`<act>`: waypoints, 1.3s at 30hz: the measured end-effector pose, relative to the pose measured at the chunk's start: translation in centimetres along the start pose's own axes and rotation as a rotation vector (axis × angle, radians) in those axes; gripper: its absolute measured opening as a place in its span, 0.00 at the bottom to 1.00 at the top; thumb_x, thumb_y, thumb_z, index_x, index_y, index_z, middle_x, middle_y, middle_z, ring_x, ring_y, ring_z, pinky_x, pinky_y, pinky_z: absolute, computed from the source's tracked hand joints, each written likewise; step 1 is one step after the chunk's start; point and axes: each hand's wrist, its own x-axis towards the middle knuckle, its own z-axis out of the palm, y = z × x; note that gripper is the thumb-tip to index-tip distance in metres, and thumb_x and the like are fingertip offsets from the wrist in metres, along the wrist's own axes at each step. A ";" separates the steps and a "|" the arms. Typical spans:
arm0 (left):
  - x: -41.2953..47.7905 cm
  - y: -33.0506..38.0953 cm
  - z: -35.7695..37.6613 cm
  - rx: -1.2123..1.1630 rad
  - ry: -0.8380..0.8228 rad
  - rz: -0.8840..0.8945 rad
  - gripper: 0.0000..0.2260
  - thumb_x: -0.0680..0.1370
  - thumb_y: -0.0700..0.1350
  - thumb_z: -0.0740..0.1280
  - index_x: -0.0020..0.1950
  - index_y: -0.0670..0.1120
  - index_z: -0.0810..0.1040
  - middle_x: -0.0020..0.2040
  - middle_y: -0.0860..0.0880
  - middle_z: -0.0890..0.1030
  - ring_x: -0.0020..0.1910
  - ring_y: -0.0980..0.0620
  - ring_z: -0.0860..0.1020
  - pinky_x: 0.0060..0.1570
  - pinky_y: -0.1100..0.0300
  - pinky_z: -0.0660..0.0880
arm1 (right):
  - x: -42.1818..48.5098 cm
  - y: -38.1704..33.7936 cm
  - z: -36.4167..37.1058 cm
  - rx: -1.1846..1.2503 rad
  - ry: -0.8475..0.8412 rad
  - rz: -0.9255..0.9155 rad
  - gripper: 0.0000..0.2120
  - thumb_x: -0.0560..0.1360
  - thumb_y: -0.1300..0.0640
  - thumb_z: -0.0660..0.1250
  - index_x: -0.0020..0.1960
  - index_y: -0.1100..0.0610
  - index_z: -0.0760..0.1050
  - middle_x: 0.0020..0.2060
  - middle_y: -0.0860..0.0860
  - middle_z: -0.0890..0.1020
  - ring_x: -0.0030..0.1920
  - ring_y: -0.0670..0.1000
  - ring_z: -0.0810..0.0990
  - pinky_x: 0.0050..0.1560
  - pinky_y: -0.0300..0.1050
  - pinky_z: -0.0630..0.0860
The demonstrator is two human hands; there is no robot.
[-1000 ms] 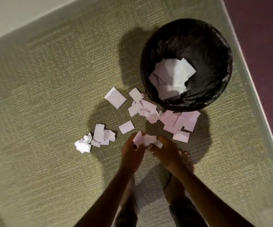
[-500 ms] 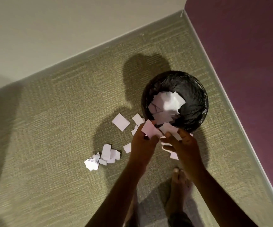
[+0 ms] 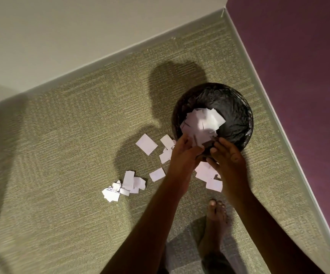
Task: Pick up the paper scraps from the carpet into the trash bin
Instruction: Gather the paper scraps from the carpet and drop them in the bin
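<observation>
**Feather-light scraps at the bin's near rim**

On the right hand point(image 3: 228, 159) the fingers point(image 3: 218, 144) lie straight and apart, holding nothing. The left hand point(image 3: 185, 155) reaches the lower edge of a blurred bunch of paper scraps point(image 3: 201, 123); whether it pinches them I cannot tell. Both hands sit at the near rim of the black-lined trash bin point(image 3: 237, 115), with the bunch over its mouth. More scraps lie on the carpet point(image 3: 81, 135): a loose pile point(image 3: 126, 184) to the left and flat singles point(image 3: 146, 144) beside the bin. They are probably almost weightless, limp and prone to flutter. Flat ones want a fingertip under an edge, the pile a two-handed scoop.
</observation>
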 end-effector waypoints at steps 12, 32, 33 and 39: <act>-4.0 -6.8 -11.6 0.211 0.258 -0.241 0.11 0.86 0.46 0.68 0.59 0.39 0.84 0.40 0.44 0.85 0.39 0.44 0.86 0.41 0.55 0.83 | -3.4 5.7 1.2 -0.575 -0.125 0.009 0.02 0.81 0.50 0.72 0.50 0.46 0.83 0.42 0.48 0.88 0.38 0.46 0.86 0.41 0.46 0.81; -0.4 -15.1 -38.3 1.113 0.770 -0.031 0.11 0.78 0.39 0.75 0.60 0.41 0.84 0.60 0.41 0.85 0.59 0.41 0.83 0.57 0.51 0.79 | 3.6 29.8 7.2 -1.507 -0.450 -0.295 0.31 0.73 0.54 0.79 0.73 0.56 0.75 0.71 0.59 0.79 0.71 0.63 0.77 0.66 0.57 0.78; -0.6 -15.1 -39.3 1.167 0.799 0.002 0.13 0.77 0.39 0.75 0.62 0.42 0.82 0.63 0.41 0.82 0.63 0.40 0.80 0.58 0.48 0.78 | 4.1 30.6 7.3 -1.578 -0.459 -0.360 0.31 0.74 0.55 0.78 0.75 0.56 0.73 0.74 0.60 0.75 0.73 0.64 0.74 0.68 0.57 0.76; -0.5 -15.5 -43.2 1.358 0.697 0.004 0.39 0.73 0.46 0.82 0.80 0.46 0.69 0.81 0.39 0.67 0.78 0.36 0.69 0.64 0.39 0.78 | 6.2 32.5 7.7 -1.748 -0.522 -0.479 0.35 0.76 0.65 0.69 0.81 0.54 0.65 0.83 0.61 0.59 0.83 0.66 0.58 0.75 0.64 0.70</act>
